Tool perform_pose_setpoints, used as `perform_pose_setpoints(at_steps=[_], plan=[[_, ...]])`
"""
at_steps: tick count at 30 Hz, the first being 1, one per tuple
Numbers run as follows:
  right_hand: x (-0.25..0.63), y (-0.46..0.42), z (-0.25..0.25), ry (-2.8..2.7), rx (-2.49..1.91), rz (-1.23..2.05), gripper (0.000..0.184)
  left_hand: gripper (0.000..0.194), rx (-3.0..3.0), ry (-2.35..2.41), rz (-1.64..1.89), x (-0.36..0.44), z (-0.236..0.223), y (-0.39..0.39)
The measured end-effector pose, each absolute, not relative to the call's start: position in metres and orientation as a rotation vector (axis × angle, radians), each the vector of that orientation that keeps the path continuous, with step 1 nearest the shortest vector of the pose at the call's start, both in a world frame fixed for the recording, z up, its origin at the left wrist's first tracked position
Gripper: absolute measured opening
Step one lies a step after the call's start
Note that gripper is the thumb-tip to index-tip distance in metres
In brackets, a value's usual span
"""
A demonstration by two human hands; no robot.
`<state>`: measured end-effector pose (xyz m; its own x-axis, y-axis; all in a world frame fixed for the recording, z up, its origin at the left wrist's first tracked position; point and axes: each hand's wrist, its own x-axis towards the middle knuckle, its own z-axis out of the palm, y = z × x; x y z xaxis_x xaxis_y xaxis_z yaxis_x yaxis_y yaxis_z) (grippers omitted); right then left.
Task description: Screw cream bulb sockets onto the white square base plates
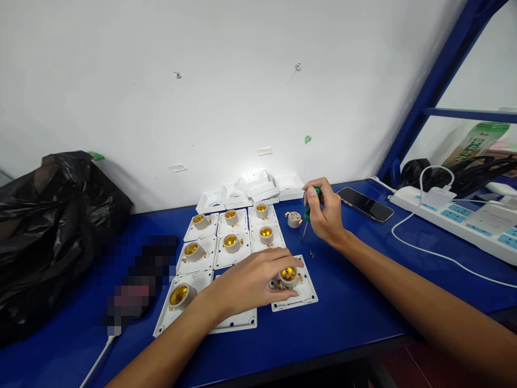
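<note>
My left hand [262, 277] has its thumb and fingers around a round lamp socket [289, 276] with a brass-coloured inside. This socket sits on a square white plate [307, 293] lying flat near the table's front. Above and to the right, my right hand [326, 213] is closed on a green-handled screwdriver [308, 212], its shaft pointing down. Two small screws [312, 254] lie beneath it. A loose socket [294, 219] rests upside down left of the screwdriver. Further left are several white plates with sockets [231, 242] in rows; my left forearm partly covers one plate.
White square covers [258, 186] are piled against the wall. At right lie a phone [365, 205] and a white power strip [456, 215] with a cable. A black plastic bag [60, 226] and a blurred-out object [137, 285] are at left on the blue table [343, 323].
</note>
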<state>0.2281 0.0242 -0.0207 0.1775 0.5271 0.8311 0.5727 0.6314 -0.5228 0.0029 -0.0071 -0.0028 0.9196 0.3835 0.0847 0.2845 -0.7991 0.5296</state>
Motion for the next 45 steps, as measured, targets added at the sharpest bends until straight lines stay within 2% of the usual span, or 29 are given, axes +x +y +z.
perform_pose_setpoints(at_steps=[8, 27, 33, 39, 45], plan=[[0.2294, 0.0233, -0.0208, -1.443, -0.99, -0.047, 0.017, 0.027, 2.614, 0.393, 0.225, 0.0043, -0.0012, -0.0052], [0.2283, 0.0204, -0.0195, -1.469, -0.999, -0.01, 0.016, 0.034, 2.709, 0.368, 0.276, 0.0028, -0.0065, -0.0089], [0.2259, 0.0194, -0.0224, -1.515, -0.982, 0.037, 0.016, 0.043, 2.656, 0.419, 0.327, 0.0027, -0.0067, -0.007], [0.2264, 0.0155, -0.0195, -1.6, -0.964, 0.04, 0.017, 0.029, 2.572, 0.413, 0.363, 0.0041, -0.006, -0.0022], [0.2268, 0.0156, -0.0183, -1.602, -0.979, -0.002, 0.019, 0.034, 2.495, 0.445, 0.363, 0.0047, -0.0094, -0.0001]])
